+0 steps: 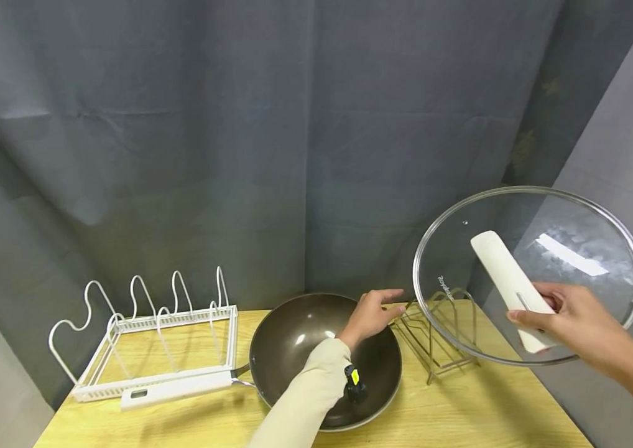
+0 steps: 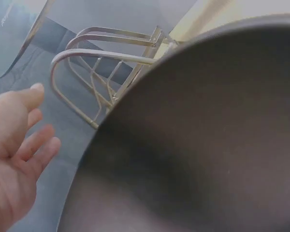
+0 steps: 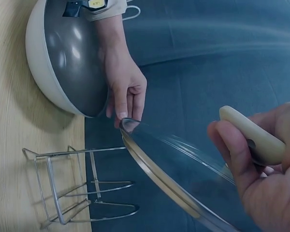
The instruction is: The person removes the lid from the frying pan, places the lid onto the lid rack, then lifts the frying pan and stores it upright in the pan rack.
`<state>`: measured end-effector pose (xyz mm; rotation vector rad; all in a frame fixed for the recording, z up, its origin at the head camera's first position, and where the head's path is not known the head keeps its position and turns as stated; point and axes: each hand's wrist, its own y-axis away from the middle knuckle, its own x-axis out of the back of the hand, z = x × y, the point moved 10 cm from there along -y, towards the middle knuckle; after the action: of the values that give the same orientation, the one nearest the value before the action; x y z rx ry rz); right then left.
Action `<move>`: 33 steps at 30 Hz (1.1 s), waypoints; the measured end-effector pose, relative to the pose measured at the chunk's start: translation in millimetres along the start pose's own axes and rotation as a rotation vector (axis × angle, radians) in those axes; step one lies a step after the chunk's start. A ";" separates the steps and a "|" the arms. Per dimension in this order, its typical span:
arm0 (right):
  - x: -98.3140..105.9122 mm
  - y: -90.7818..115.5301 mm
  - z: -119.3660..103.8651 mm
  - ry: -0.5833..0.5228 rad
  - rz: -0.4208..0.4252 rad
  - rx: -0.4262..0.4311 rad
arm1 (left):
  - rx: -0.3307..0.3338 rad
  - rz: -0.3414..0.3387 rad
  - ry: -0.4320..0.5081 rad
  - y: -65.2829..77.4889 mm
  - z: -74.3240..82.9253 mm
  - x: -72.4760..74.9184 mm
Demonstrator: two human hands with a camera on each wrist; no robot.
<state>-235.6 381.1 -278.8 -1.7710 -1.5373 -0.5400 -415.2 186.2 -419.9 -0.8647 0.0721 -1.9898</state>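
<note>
My right hand [image 1: 585, 323] grips the long white handle [image 1: 509, 283] of a round glass lid [image 1: 568, 224] with a metal rim. The lid is raised and tilted above the right side of the table. My left hand [image 1: 371, 316] reaches across a dark wok [image 1: 294, 348], its fingers loosely extended toward the lid's rim. In the left wrist view, a gap shows between the left hand [image 2: 19, 145] and the lid [image 2: 14, 34]. The right wrist view has the left fingertips overlapping the lid's edge. The wok stands on the table with its white handle [image 1: 176, 391] pointing left.
A white rack [image 1: 154, 376] with several upright loops stands at the left, behind the wok handle. Under the lid, a small metal wire rack [image 1: 431, 354] sits on the wooden table [image 1: 204, 423]. A grey curtain [image 1: 238, 155] hangs behind the table.
</note>
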 end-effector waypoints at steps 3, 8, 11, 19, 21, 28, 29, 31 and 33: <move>2.9 -0.1 1.7 0.027 0.009 0.005 | 0.024 0.058 0.026 -1.2 -1.0 -1.6; 5.4 -0.1 5.4 0.088 0.016 -0.012 | 0.087 0.127 0.152 -5.0 -1.7 -6.4; 7.1 -1.1 6.0 0.125 0.024 -0.014 | 0.112 0.139 0.199 -8.1 -0.7 -11.8; 4.9 -7.2 6.5 0.189 0.022 -0.011 | 0.107 0.160 0.167 -12.2 0.4 -18.5; 4.2 -7.9 7.4 0.200 0.026 -0.008 | 0.102 0.169 0.146 -12.2 0.0 -18.7; 4.2 -6.6 11.6 0.245 0.067 0.040 | 0.117 0.225 0.101 -14.1 -5.7 -23.9; 4.0 -6.1 12.9 0.250 0.071 0.042 | 0.126 0.239 0.097 -14.4 -7.0 -24.6; 3.2 -5.2 16.1 0.256 0.075 0.040 | 0.146 0.263 0.091 -15.2 -9.4 -26.3; 2.4 -4.9 18.6 0.258 0.080 0.037 | 0.162 0.290 0.076 -16.0 -10.8 -26.7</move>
<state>-242.5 396.7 -288.1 -1.6555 -1.2856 -0.6680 -425.0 213.0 -436.5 -0.6363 0.0744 -1.7299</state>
